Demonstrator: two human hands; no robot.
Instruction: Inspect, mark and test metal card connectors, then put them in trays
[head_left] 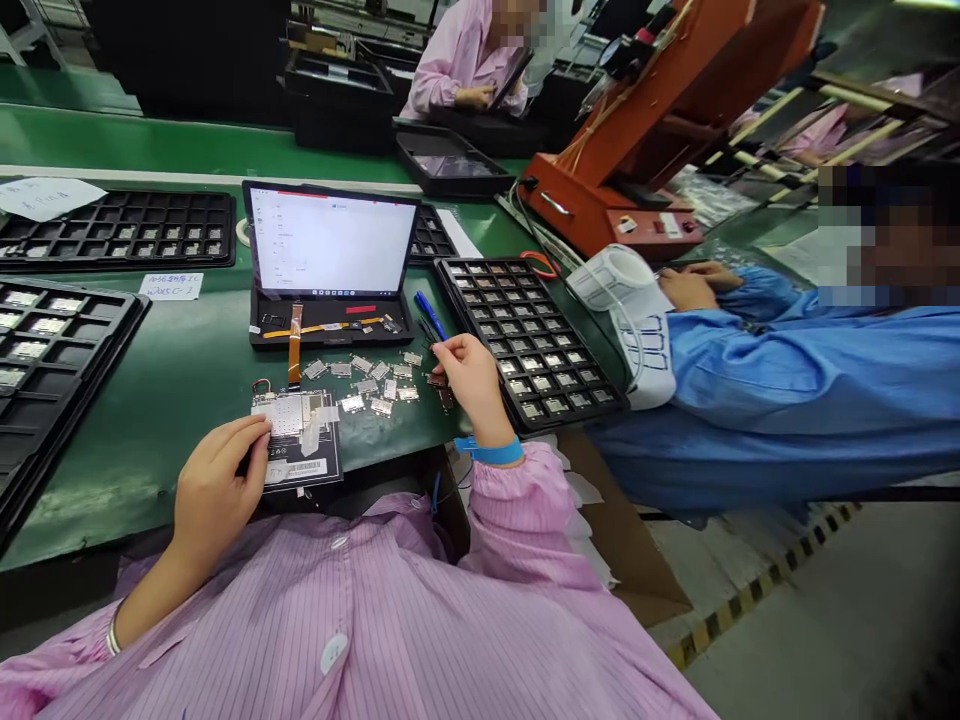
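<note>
My left hand (pixel 221 475) has its thumb and fingers closed at the left edge of a black circuit board (pixel 330 455), fingertips against the metal-shielded part on top. A brown flat ribbon cable (pixel 295 345) runs from the board to a lit tablet-like screen (pixel 334 245) standing in a black case. My right hand (pixel 472 380) is pinched over the table, with thin dark tweezers (pixel 429 330) showing at its fingertips. Several small silver modules (pixel 365 386) lie loose between my hands. Beside the right hand rests a blue pen (pixel 430 315).
A black compartment tray (pixel 551 385) of modules stands right; others (pixel 112 325) (pixel 187 205) are left. Beyond the right tray are a label roll (pixel 622 270) and an orange machine (pixel 600 200). A person in blue (pixel 750 390) sits right; another in pink (pixel 450 60) works opposite.
</note>
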